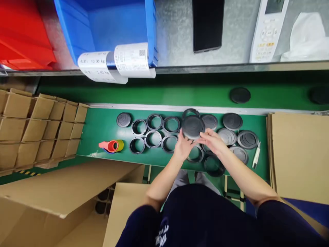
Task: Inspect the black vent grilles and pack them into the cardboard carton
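Observation:
Between my two hands is a black round disc (192, 127), lifted above the green table with its broad face toward me. My left hand (183, 146) grips its lower left edge from below. At its lower right edge, the fingers of my right hand (209, 139) are closed on the rim. Black open rings (154, 139) lie in rows to the left of my hands, and one ring (190, 112) shows partly behind the disc. To the right, several dark round discs (232, 121) lie close together, some with curved ridges. My forearms hide part of the parts beneath.
Red and yellow tape rolls (112, 146) lie on the table (102, 123) at left, near a cardboard divider grid (38, 127). A utility knife (256, 155) and stacked cardboard (300, 154) are at right. A shelf above holds a blue bin (117, 27), a phone (208, 25) and a remote control (268, 31).

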{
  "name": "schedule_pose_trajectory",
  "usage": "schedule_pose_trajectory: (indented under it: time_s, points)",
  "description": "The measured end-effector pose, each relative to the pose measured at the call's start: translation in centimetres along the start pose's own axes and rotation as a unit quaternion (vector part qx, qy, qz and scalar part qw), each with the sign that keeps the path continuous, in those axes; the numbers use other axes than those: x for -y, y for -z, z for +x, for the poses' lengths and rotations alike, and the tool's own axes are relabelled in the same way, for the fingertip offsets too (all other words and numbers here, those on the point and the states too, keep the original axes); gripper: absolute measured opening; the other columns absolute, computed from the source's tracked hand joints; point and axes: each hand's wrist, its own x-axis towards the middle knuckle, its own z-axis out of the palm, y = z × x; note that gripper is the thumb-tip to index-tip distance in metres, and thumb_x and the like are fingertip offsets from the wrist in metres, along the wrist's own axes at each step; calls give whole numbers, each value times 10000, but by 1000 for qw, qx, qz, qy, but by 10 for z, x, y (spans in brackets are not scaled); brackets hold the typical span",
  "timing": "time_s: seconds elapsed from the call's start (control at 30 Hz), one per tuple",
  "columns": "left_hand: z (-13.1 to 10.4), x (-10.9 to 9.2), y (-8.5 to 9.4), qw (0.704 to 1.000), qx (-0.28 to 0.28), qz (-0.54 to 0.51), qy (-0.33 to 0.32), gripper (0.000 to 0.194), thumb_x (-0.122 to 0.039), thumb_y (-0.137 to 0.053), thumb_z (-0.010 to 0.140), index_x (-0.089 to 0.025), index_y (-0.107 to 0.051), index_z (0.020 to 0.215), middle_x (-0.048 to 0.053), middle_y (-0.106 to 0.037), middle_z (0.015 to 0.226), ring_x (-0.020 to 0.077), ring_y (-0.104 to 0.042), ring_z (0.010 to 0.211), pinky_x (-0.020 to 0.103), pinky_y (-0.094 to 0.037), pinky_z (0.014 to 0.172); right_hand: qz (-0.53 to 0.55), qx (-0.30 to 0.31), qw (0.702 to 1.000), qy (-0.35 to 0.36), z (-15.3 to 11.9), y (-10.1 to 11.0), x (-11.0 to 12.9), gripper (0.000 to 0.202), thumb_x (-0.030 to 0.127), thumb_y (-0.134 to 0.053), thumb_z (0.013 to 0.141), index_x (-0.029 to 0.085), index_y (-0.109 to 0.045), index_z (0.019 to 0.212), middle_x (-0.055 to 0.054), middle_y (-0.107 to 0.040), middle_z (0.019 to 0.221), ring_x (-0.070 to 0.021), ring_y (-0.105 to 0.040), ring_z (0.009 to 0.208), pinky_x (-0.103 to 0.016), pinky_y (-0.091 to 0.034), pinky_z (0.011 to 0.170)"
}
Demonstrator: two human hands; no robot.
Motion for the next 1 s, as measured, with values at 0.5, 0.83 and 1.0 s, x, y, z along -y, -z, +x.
schedule_pose_trajectory:
  time_s: [0.5,0.83,1.0]
  points:
    - [-76,101,-30,987,65,4,146,502,-547,-440,1012,-158,-689,1210,121,-749,1225,307,-598,1331,518,-432,1163,-547,-78,762,338,-154,74,-8,487,507,-351,1064,303,-743,1271,-116,-481,1419,-343,-366,1357,-594,-288,1180]
    - [-104,143,-12,984,96,47,143,581,-612,-439,989,-147,-663,1255,177,-712,1280,368,-595,1324,627,-397,1148,-405,-40,873,270,-176,104,-24,716,690,-237,1043,247,-799,1051,-104,-592,1355,-300,-477,1331,-543,-343,1187]
    - [-111,141,-2,983,110,26,144,660,-649,-423,990,-136,-605,1363,196,-698,1307,368,-610,1302,629,-411,1134,-418,-61,848,320,-186,109,-39,720,653,-158,1062,270,-727,1280,-103,-563,1426,-296,-471,1375,-556,-357,1194]
